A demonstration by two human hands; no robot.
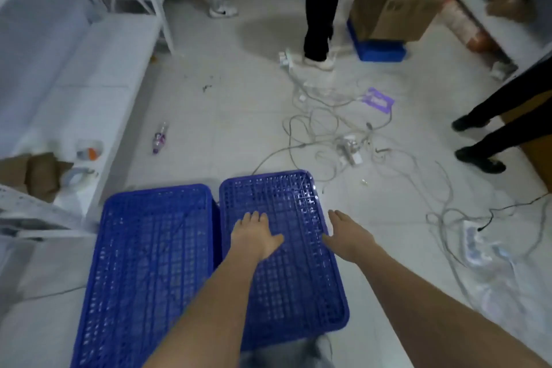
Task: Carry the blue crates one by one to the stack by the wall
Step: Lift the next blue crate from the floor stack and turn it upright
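Two blue crates sit side by side on the tiled floor (227, 116), their long sides touching or nearly so: the left crate (149, 251) and the right crate (286, 278), both showing lattice surfaces. The left hand (254, 236) reaches out over the right crate with fingers straight and spread, holding nothing; whether it touches the lattice cannot be told. The right hand (343, 233) is flat and relaxed at that crate's right edge, also holding nothing. Beyond the crates a tangle of cables (334, 134) lies on the floor, with a bottle (159, 137) to the left. A third crate (379, 51) stands farther off under a cardboard box (391, 9), near a person's dark trouser leg (319, 9)
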